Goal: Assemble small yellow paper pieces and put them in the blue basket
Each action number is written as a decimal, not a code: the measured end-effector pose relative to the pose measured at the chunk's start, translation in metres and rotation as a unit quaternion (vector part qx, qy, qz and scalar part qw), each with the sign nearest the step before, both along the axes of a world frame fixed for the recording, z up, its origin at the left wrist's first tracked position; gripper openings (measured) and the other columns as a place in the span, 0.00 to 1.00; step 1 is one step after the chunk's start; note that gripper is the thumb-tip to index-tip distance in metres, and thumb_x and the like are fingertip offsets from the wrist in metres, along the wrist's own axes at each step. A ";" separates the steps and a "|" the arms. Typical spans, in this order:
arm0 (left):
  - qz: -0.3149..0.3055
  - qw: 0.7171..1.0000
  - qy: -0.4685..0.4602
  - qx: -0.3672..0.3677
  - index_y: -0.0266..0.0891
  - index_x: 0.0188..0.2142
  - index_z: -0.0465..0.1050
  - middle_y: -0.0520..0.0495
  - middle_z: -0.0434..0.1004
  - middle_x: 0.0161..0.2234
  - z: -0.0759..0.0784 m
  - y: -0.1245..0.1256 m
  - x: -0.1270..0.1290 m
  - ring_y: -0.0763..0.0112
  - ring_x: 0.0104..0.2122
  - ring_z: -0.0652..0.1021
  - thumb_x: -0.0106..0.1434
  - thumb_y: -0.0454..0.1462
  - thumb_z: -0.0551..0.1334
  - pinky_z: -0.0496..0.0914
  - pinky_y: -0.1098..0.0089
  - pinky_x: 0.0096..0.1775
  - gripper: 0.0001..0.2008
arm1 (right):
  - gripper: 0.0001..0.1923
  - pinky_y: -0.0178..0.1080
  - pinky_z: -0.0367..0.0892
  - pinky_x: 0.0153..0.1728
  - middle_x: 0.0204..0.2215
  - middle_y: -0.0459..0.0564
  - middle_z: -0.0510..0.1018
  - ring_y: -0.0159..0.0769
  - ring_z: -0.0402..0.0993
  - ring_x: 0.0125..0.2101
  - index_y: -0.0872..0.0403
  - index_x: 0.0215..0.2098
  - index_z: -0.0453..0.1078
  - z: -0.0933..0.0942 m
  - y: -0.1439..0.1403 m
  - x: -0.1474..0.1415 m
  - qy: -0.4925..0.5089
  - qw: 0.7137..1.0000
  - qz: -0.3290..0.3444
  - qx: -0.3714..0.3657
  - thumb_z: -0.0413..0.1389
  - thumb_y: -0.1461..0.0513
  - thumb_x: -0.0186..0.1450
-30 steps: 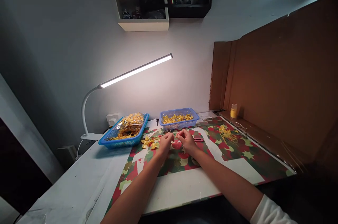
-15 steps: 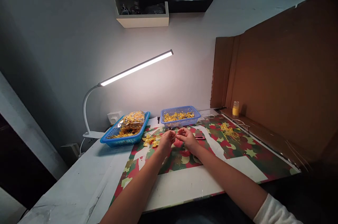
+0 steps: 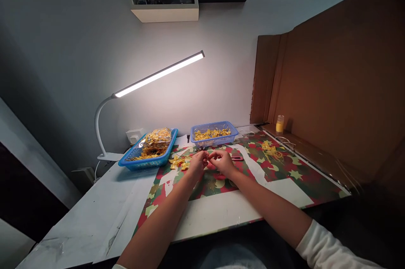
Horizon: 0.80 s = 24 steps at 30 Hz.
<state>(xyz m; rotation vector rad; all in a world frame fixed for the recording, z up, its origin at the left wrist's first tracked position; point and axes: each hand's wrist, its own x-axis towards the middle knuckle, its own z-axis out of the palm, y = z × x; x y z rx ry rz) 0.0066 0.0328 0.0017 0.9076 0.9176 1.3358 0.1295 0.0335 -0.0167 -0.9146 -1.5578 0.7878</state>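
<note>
My left hand [image 3: 198,164] and my right hand [image 3: 222,163] meet over the patterned table covering [image 3: 218,186], fingertips pinched close together. Whatever lies between the fingers is too small to make out. Just left of my left hand is a bunch of yellow ribbon pieces [image 3: 179,162] with thin stems. A red-handled tool [image 3: 237,158] lies partly hidden behind my right hand. Small dark pieces [image 3: 200,149] rest beyond the fingertips.
A blue basket [image 3: 147,163] with golden pieces and a clear bag stands at left, a lavender basket [image 3: 214,140] of golden pieces behind. Yellow strings [image 3: 271,151] lie at right, near a small yellow bottle [image 3: 280,124]. The lamp [image 3: 160,74] arches overhead; cardboard [image 3: 332,79] walls the right side.
My hands have drawn closer together, the right fingers bending down towards the left fingertips. The whole view has shifted slightly, with the things on the table appearing a little higher.
</note>
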 end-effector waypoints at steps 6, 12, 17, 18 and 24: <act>-0.012 0.999 -0.022 -0.026 0.35 0.20 0.66 0.56 0.61 0.17 -0.002 0.003 -0.001 0.83 0.17 0.62 0.42 0.34 0.61 0.57 0.78 0.20 0.04 | 0.06 0.37 0.66 0.31 0.25 0.49 0.81 0.35 0.73 0.27 0.54 0.25 0.77 0.004 -0.003 0.000 -0.027 0.999 -0.040 0.004 0.57 0.65 0.52; -0.012 0.998 -0.039 -0.050 0.36 0.21 0.65 0.56 0.62 0.18 0.001 0.003 -0.001 0.83 0.17 0.63 0.45 0.33 0.62 0.58 0.78 0.20 0.05 | 0.05 0.38 0.68 0.34 0.29 0.51 0.82 0.38 0.75 0.30 0.54 0.27 0.78 0.008 -0.010 0.001 -0.052 0.996 -0.068 0.025 0.60 0.62 0.53; -0.015 0.997 -0.048 -0.051 0.36 0.21 0.66 0.55 0.65 0.19 0.005 -0.002 0.001 0.83 0.17 0.62 0.45 0.31 0.61 0.57 0.78 0.20 0.03 | 0.04 0.40 0.69 0.37 0.30 0.51 0.82 0.40 0.76 0.34 0.53 0.26 0.78 0.007 -0.012 0.000 -0.057 0.994 -0.081 0.051 0.61 0.61 0.54; -0.014 0.997 -0.046 -0.053 0.36 0.21 0.66 0.55 0.65 0.20 0.006 -0.002 0.001 0.83 0.17 0.62 0.45 0.31 0.61 0.57 0.78 0.19 0.03 | 0.04 0.41 0.68 0.38 0.29 0.51 0.82 0.41 0.76 0.34 0.53 0.26 0.78 0.006 -0.012 0.000 -0.058 0.993 -0.087 0.055 0.61 0.61 0.54; -0.011 0.999 -0.019 -0.040 0.35 0.21 0.68 0.55 0.63 0.19 0.002 -0.002 0.003 0.82 0.17 0.61 0.44 0.32 0.63 0.59 0.78 0.21 0.04 | 0.04 0.38 0.67 0.33 0.26 0.50 0.81 0.37 0.74 0.28 0.53 0.23 0.77 0.006 -0.013 -0.003 -0.059 0.991 -0.117 0.035 0.60 0.62 0.53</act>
